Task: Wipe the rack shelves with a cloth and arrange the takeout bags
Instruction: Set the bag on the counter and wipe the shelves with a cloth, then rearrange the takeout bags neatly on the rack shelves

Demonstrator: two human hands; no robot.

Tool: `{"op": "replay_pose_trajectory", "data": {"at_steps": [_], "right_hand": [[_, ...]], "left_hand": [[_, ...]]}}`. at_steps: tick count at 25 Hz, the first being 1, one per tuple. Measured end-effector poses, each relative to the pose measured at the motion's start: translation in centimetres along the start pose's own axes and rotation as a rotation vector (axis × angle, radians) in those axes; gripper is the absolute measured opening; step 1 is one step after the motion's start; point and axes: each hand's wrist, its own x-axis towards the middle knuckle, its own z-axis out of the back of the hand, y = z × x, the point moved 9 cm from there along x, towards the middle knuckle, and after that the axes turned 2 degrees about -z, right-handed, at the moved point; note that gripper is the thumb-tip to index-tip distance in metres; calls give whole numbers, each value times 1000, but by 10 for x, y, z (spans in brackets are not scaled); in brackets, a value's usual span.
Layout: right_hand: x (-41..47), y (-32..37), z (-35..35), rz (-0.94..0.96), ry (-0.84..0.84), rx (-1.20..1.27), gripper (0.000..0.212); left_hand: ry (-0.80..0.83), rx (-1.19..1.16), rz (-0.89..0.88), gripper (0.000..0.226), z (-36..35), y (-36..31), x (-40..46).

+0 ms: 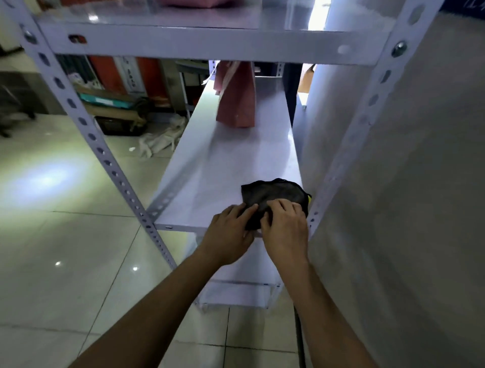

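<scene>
A black cloth (273, 195) with a yellow edge lies on the near right corner of the white rack's middle shelf (225, 168). My left hand (228, 231) rests on the cloth's near left edge with fingers fairly straight. My right hand (284, 226) lies on the cloth with fingers curled into its fabric. A pink takeout bag (236, 97) stands upright at the far end of the same shelf. Another pink bag (194, 3) sits on the shelf above, only its bottom visible.
The rack's perforated white uprights (91, 136) frame the shelf on the left and right. A pale wall (406, 184) stands close on the right. Lower shelves (236, 291) show beneath my hands. Boxes and white rags (157, 141) lie on the tiled floor beyond.
</scene>
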Motion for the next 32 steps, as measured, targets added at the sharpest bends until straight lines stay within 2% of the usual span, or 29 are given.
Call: {"op": "replay_pose_trajectory", "data": {"at_steps": [7,11,16,21,26,32], "right_hand": [[-19,44,-1,181,34,224,32],[-28,92,-13,292,106,274,38],[-47,165,-10,408,89,431,30],[-64,243,-11,445,69,491,21],[-81,325,-30,448,22,540,27],[-84,415,-94,356,138,520,34]], "left_hand": [[-111,-29,176,53,39,13,-52],[-173,19,285,41,74,41,-91],[-291,-11,370,35,120,81,-142],[-367,-25,398,35,161,144,-182],[-379,-71,383,38,197,225,-218],[-387,-101,368,38,237,317,-251]]}}
